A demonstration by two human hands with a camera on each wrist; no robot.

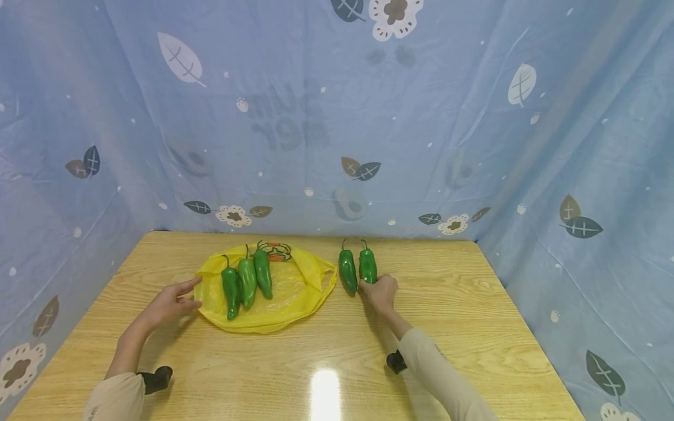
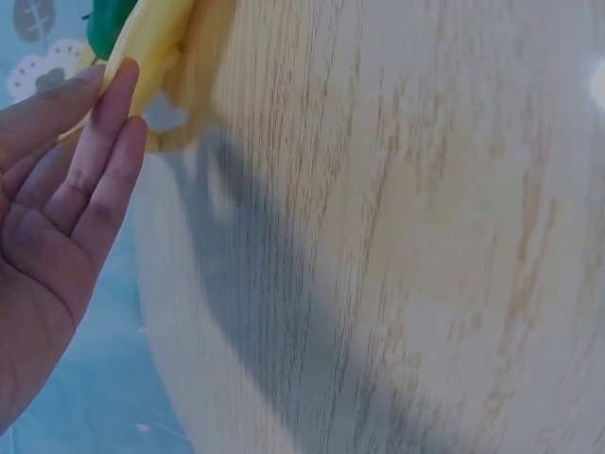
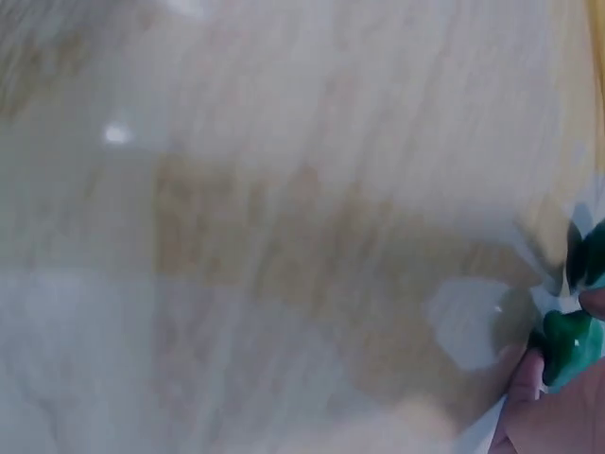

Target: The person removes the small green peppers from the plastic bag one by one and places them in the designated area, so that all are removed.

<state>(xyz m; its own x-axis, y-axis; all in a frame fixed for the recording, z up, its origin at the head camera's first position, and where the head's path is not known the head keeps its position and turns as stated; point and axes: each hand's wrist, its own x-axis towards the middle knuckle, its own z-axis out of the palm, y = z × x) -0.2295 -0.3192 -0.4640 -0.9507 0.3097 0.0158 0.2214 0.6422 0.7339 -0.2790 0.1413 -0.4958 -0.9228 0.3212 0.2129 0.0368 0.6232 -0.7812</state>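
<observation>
A yellow plastic bag [image 1: 284, 292] lies flattened on the wooden table, three green peppers resting on it side by side toward its left half. At the bag's left edge, my left hand [image 1: 165, 305] pinches the yellow plastic between thumb and fingertips; the left wrist view shows the bag's edge [image 2: 156, 43] at those fingers. To the right of the bag, two more green peppers stand out on the table. My right hand [image 1: 381, 292] grips the lower end of the right one [image 1: 368, 264], while the other pepper [image 1: 347, 271] lies just left of the fingers.
The wooden table [image 1: 326, 345] reaches back to a blue patterned curtain [image 1: 305, 117], which also hangs along both sides. Black wrist mounts [image 1: 155, 380] stick out from both forearms above the tabletop. A bright light reflection shows near the front.
</observation>
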